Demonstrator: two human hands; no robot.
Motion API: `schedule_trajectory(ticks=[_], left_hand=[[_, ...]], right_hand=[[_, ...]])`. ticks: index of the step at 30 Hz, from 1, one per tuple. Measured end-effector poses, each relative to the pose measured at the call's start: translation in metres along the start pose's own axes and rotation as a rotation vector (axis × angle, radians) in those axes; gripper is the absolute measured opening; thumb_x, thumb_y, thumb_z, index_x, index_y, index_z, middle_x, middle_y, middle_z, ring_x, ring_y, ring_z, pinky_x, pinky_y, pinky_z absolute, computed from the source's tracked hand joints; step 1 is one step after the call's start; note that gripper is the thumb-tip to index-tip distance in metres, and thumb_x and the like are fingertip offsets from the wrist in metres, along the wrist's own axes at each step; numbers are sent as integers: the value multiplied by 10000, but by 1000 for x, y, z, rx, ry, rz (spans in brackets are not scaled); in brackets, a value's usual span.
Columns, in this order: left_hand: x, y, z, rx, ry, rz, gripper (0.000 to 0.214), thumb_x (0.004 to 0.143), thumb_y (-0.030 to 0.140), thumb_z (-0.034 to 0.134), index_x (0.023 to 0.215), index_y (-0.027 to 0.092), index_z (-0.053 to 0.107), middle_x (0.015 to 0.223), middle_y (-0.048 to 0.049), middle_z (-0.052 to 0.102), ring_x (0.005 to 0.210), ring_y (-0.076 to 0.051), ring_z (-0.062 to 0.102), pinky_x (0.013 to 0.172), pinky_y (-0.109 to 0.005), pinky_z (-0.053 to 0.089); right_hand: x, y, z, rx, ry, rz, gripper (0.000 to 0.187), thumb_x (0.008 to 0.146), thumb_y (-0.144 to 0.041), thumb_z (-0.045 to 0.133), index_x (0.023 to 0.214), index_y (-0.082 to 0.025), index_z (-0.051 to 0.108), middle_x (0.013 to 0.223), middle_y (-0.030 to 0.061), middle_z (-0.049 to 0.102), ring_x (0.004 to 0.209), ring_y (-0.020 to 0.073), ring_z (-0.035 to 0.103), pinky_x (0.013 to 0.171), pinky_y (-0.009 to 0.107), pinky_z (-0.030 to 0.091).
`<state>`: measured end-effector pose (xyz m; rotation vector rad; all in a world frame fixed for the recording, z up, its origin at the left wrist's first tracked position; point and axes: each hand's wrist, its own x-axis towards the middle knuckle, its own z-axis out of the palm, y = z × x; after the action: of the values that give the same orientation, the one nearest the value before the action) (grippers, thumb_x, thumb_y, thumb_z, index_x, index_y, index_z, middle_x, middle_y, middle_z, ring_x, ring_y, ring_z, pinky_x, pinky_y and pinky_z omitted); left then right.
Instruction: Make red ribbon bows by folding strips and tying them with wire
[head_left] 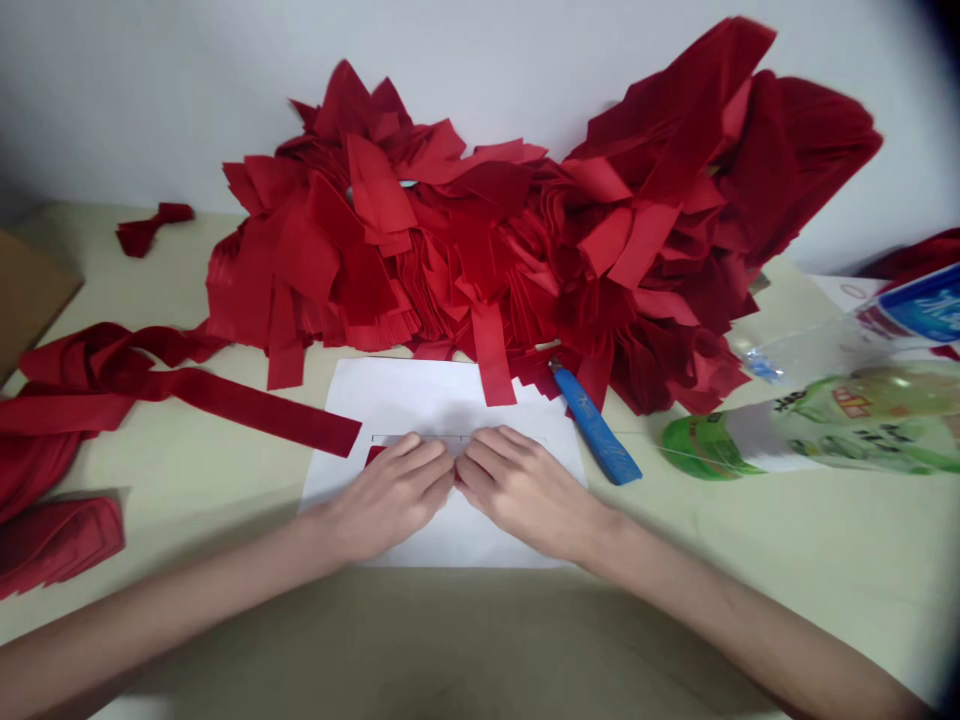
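Observation:
My left hand (401,492) and my right hand (525,485) meet over a white sheet of paper (450,545). Their fingers are curled and closed on a short red ribbon piece (373,455). One end of that piece shows beyond my left fingers, and a sliver shows between the hands; the rest is hidden. A thin ruled line with end marks runs across the paper just above my knuckles. To the left, a long red ribbon (270,410) stretches onto the paper, its cut end near my left hand.
Behind the paper lies a large heap of cut red ribbon pieces (480,230). A blue-handled tool (600,425) rests right of the paper. Further right lie a green-labelled bottle (825,425) and a blue-labelled bottle (919,305). A cardboard box (30,290) stands far left.

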<state>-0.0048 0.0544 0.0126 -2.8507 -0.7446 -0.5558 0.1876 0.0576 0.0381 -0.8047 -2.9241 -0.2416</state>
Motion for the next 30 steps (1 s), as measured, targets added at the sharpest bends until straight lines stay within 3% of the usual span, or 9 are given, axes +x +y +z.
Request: schedule_trajectory(ticks=[9,13,16,18,20,22,24,27,30], left_hand=[[0,2,3,-57,25,-45,286,840,3,432,616,144,538,628,-30,534,665,-166,476,589,-310,332],[4,-5,-10,-211,36,-166,198,887,101,463,770,158,612,748,-44,634,826,-198,563,672,-337,410],[7,-23,-28,-432,291,-421,118,857,165,560,940,200,636,898,-35,672,905,-183,583,787,-350,453],[7,-36,-36,-548,548,-695,99,840,187,584,896,218,658,865,-18,669,835,-161,596,737,-316,473],[6,-44,-37,-698,675,-962,105,852,234,565,871,220,667,848,-14,657,754,-136,586,648,-274,467],[8,-44,-31,-948,578,-1099,115,840,269,579,878,216,674,868,-20,650,714,-121,569,602,-253,452],[13,-37,-24,-1283,325,-1064,109,794,267,636,872,207,683,847,-21,648,716,-127,575,634,-270,462],[22,-22,-15,-1749,32,-883,136,753,248,676,877,192,687,746,-11,639,721,-157,607,738,-356,482],[28,-13,-8,-1940,-15,-836,130,736,283,696,821,184,704,678,-12,651,659,-153,604,731,-374,485]], right_hand=[[-3,-11,11,-64,110,-20,195,834,-38,452,729,-116,597,708,62,558,759,207,505,678,334,363],[-2,-6,14,-32,105,27,191,841,-46,447,792,-97,624,733,88,595,783,217,525,685,349,381],[-2,8,4,338,151,269,177,866,-144,465,810,-125,632,772,81,629,804,201,548,739,352,416],[-3,20,-6,793,182,502,155,861,-231,498,822,-154,626,806,53,642,787,172,565,747,328,438],[-3,29,-13,1298,166,638,170,855,-293,511,849,-162,620,837,40,650,786,156,582,756,313,450],[-2,32,-13,1730,120,615,202,855,-317,511,833,-150,622,814,43,642,808,158,590,794,320,444],[1,30,-5,1996,74,528,228,858,-320,512,788,-134,625,766,46,622,813,162,585,823,331,429],[3,24,11,2154,32,516,229,851,-321,530,769,-128,624,742,43,609,761,147,565,791,319,434],[2,20,20,2236,-12,536,216,841,-322,554,792,-123,623,732,40,603,747,139,561,766,306,441]])
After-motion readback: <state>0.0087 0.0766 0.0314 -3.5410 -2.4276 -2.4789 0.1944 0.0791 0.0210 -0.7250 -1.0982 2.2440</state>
